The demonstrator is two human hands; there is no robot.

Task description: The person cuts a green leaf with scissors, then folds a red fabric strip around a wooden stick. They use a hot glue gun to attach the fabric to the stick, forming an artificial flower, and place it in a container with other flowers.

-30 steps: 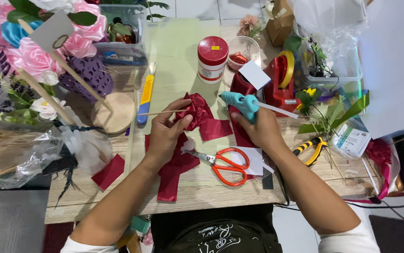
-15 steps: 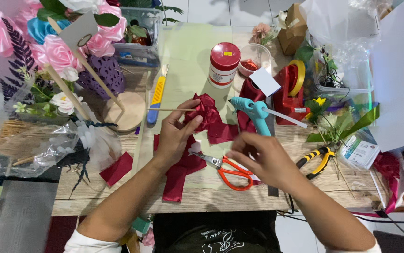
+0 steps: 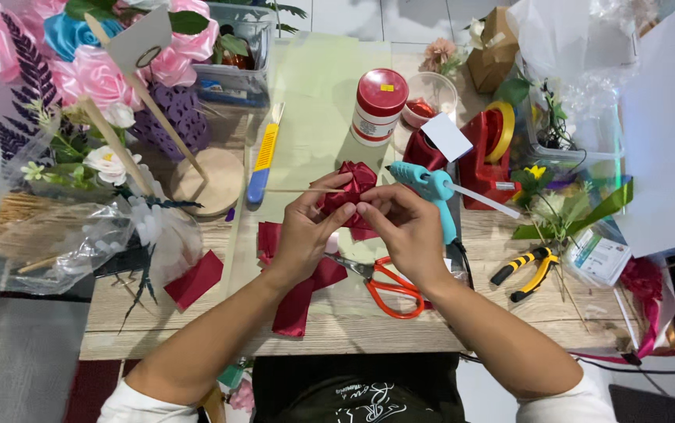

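— Head view: what is held at the middle of the table (image 3: 196, 313)?

— A dark red ribbon flower (image 3: 351, 190) on a thin wooden stick (image 3: 298, 190) is pinched between both hands. The left hand (image 3: 306, 231) is closed on its left side, the right hand (image 3: 404, 227) on its right, fingertips meeting.

— What is seen nearby?

— A teal glue gun (image 3: 431, 192) is seen just right of the flower. Orange-handled scissors (image 3: 388, 286) are laid nearer, loose red ribbon pieces (image 3: 298, 298) beneath the left wrist. A red-lidded jar (image 3: 378, 106) is stood farther away.
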